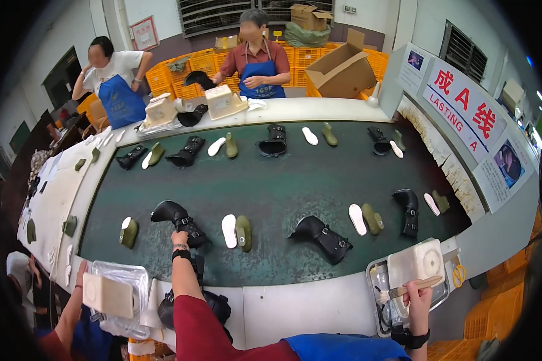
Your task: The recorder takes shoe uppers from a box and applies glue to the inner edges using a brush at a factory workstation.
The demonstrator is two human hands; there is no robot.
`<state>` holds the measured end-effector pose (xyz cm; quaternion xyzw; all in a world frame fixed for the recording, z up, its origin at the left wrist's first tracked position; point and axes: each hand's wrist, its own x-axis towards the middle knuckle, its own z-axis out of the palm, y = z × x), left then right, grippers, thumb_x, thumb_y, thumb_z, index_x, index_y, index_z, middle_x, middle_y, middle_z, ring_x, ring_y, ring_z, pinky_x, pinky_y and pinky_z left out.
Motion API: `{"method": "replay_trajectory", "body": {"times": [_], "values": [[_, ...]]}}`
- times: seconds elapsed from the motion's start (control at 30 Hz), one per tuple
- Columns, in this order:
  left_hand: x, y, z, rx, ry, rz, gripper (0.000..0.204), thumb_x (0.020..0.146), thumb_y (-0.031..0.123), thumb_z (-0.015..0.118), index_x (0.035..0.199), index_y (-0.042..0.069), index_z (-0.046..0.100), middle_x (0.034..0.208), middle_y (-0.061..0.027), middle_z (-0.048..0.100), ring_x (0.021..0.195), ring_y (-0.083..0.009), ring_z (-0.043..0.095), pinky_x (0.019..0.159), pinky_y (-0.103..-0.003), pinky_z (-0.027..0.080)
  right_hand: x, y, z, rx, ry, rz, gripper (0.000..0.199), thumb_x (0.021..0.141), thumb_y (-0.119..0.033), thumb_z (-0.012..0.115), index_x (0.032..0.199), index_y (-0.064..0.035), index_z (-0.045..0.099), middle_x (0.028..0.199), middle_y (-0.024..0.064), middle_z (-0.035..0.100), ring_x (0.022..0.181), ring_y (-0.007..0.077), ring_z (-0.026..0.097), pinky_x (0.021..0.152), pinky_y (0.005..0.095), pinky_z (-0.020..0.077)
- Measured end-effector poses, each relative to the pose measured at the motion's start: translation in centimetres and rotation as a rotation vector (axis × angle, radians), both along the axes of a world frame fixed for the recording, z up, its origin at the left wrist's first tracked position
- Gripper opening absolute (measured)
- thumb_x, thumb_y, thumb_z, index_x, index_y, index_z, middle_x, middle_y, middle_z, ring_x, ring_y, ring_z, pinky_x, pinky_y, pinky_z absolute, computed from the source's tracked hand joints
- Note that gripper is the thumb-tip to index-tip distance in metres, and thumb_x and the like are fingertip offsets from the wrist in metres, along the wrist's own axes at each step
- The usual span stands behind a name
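Stretched out over the green belt, my left hand [179,239] has its fingers closed on a black buckled boot [173,213] lying on its side. Beside that boot are a white insole [229,231] and an olive-green shoe last [243,233]. Under my left forearm, more black boots [215,308] are bunched at the near edge, partly hidden. My right hand [417,301] grips a flat brush with a wooden handle [428,282]. Its pale bristles point left, over a clear-lined metal tray [376,274] with a cream plastic container [403,265].
The green belt [223,180] carries several boots, insoles and lasts in two rows. Near left, a co-worker's hand [81,275] is by another cream container [108,295]. Two people stand across, one holding a black boot [199,79]. Yellow scissors [458,275] hang at right.
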<state>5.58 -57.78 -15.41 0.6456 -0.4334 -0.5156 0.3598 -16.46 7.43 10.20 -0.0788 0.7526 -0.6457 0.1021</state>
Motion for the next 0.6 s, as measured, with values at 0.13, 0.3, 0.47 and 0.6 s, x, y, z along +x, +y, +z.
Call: {"method": "replay_trajectory", "body": {"times": [0.13, 0.3, 0.47, 0.6], "values": [[-0.8, -1.1, -4.8, -0.017, -0.321, -0.089, 0.037, 0.066, -0.004, 0.056, 0.103, -0.005, 0.056, 0.093, -0.0173, 0.061, 0.081, -0.0281, 0.061, 0.068, -0.039, 0.048, -0.5, -1.6, -0.5, 0.052, -0.013, 0.008, 0.019, 0.087, -0.015, 0.054, 0.078, 0.0003, 0.058, 0.056, 0.0011, 0.051, 0.045, 0.0057, 0.044, 0.041, 0.0177, 0.0333], [3.8, -4.0, -6.0, 0.136, -0.619, -0.056, 0.053, 0.069, 0.008, 0.059, 0.119, -0.003, 0.045, 0.112, -0.0219, 0.055, 0.103, -0.0328, 0.054, 0.086, -0.036, 0.043, -0.5, -2.9, 0.2, 0.019, -0.071, 0.069, 0.018, 0.087, -0.015, 0.054, 0.079, 0.0008, 0.059, 0.057, 0.0018, 0.052, 0.047, 0.0056, 0.045, 0.044, 0.0176, 0.0343], [-2.0, 2.7, 5.7, -0.038, -0.635, -0.133, 0.074, 0.068, 0.022, 0.067, 0.131, 0.003, 0.033, 0.124, -0.0230, 0.047, 0.116, -0.0366, 0.045, 0.097, -0.038, 0.037, 0.2, -1.0, -0.3, -0.082, -0.021, 0.042, 0.018, 0.087, -0.015, 0.055, 0.079, 0.0010, 0.058, 0.058, 0.0022, 0.052, 0.049, 0.0063, 0.046, 0.044, 0.0180, 0.0348], [1.1, 4.4, 10.4, -0.370, -0.378, -0.445, 0.061, 0.069, 0.020, 0.069, 0.122, 0.001, 0.047, 0.121, -0.0210, 0.050, 0.110, -0.0309, 0.050, 0.092, -0.036, 0.040, 1.2, 0.6, -0.9, -0.214, -0.018, 0.084, 0.013, 0.086, -0.012, 0.057, 0.086, 0.0003, 0.059, 0.064, 0.0027, 0.054, 0.052, 0.0066, 0.047, 0.046, 0.0184, 0.0360]]}}
